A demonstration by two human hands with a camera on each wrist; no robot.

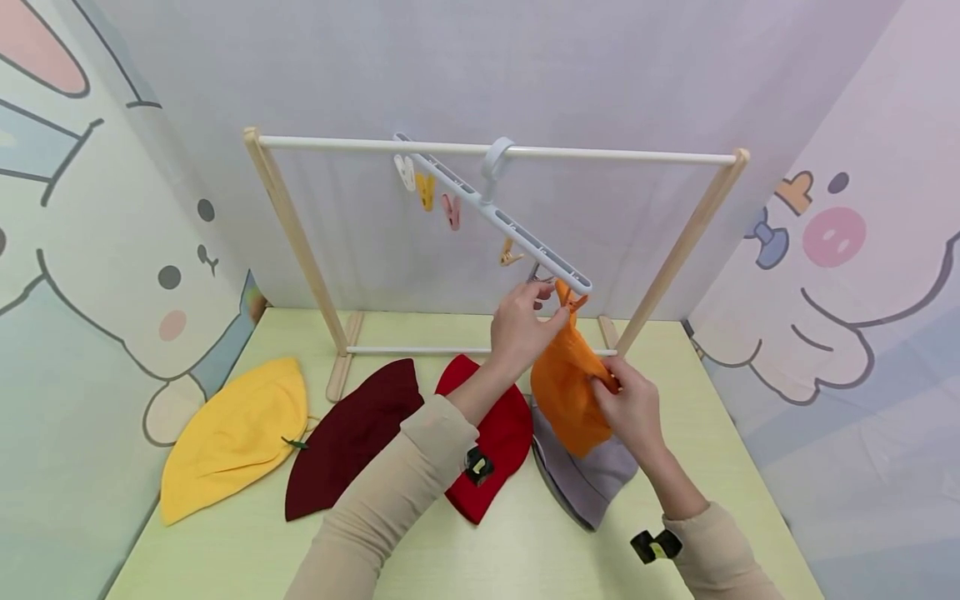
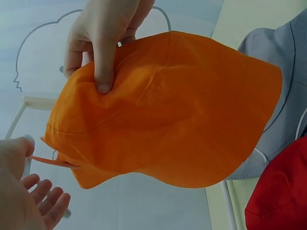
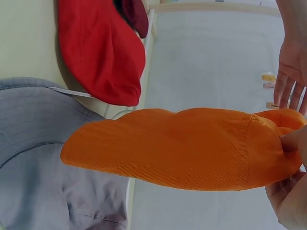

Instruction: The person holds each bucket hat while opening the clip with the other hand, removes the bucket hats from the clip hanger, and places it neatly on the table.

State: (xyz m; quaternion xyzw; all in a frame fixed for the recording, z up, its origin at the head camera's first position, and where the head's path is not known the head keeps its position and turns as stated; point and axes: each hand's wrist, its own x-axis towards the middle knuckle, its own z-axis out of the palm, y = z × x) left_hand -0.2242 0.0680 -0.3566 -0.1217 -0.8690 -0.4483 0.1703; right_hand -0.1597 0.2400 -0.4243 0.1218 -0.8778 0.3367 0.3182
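An orange hat hangs below the right end of a pale hanger, its upper tip by an orange clip. My right hand pinches the hat's right side, its thumb lying on the cloth in the left wrist view. My left hand is at the clip, with its thumb against the clip or the hat's tip. Its other fingers are extended and apart from the cloth. Under the orange hat lies a grey hat on the table.
A rack with a white bar holds the hanger. Several other clips hang from it, including a yellow clip and a pink clip. On the table lie a yellow hat, a maroon hat and a red hat.
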